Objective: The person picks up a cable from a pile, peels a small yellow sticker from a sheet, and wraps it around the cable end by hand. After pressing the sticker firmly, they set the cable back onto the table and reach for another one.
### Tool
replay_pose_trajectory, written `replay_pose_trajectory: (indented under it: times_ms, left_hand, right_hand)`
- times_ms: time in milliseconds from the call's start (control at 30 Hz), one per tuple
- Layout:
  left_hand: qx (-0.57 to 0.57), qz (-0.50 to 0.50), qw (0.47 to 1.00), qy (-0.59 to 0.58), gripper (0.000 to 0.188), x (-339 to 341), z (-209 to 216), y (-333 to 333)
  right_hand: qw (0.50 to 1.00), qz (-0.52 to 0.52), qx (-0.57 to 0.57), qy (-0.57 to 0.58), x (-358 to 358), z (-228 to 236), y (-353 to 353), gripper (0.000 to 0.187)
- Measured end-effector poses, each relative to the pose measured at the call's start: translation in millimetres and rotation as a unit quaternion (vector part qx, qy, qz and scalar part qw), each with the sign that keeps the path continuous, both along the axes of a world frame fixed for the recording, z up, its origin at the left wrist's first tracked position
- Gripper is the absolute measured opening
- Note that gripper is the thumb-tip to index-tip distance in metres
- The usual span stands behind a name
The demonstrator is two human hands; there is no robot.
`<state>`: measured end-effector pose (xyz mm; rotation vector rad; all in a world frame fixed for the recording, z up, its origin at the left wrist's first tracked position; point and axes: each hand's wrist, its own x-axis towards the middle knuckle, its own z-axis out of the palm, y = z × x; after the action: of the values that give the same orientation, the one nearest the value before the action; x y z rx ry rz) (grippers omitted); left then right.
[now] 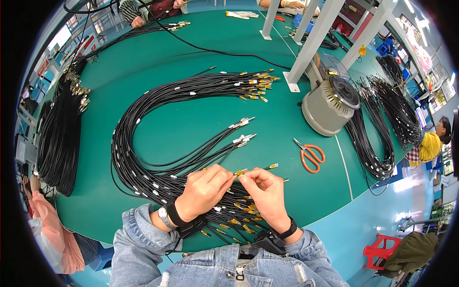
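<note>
Cable end, yellow-wrapped | left hand: curled, fingertips pinching it | right hand: thumb and forefinger pinched on it | black bundle beneath

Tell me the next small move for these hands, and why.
Perhaps have the right hand press the yellow-wrapped cable end snug while the left hand steadies it: both hands meet there, and the cable ends below show yellow too.

My left hand and right hand are partly hiding the yellow-banded cable end between them. The view's lower edge is cutting off my denim jacket.
</note>
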<state>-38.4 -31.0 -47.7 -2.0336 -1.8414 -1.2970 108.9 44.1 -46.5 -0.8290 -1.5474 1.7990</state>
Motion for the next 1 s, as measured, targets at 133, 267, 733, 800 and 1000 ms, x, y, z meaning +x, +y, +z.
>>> replay_pose_trajectory:
  times_ms: [133, 267, 733, 800, 1000]
  left_hand:
    - [0.000, 0.000, 1.000, 0.011, 0.017, 0.7, 1.4, -0.6]
    - [-0.006, -0.002, 1.000, 0.016, 0.017, 0.7, 2.0, -1.2]
    - [0.004, -0.022, 0.999, 0.025, 0.024, -2.2, 2.7, -1.6]
    - [-0.011, -0.037, 0.998, 0.056, 0.029, -4.0, 4.2, -2.6]
    - [-0.015, -0.048, 0.995, 0.083, 0.036, -4.5, 4.0, -1.8]
  right_hand:
    - [1.000, -0.002, -0.013, -0.020, 0.5, 2.6, 0.9, 0.008]
    - [0.999, -0.002, -0.021, -0.024, 0.4, 2.4, 1.8, 0.009]
    - [0.999, -0.001, -0.036, -0.023, 0.0, 0.7, 2.3, 0.011]
    - [0.999, -0.002, -0.032, -0.021, 0.1, 0.0, 2.6, 0.011]
    - [0.999, -0.002, -0.029, -0.020, 0.7, -2.2, 3.8, 0.011]
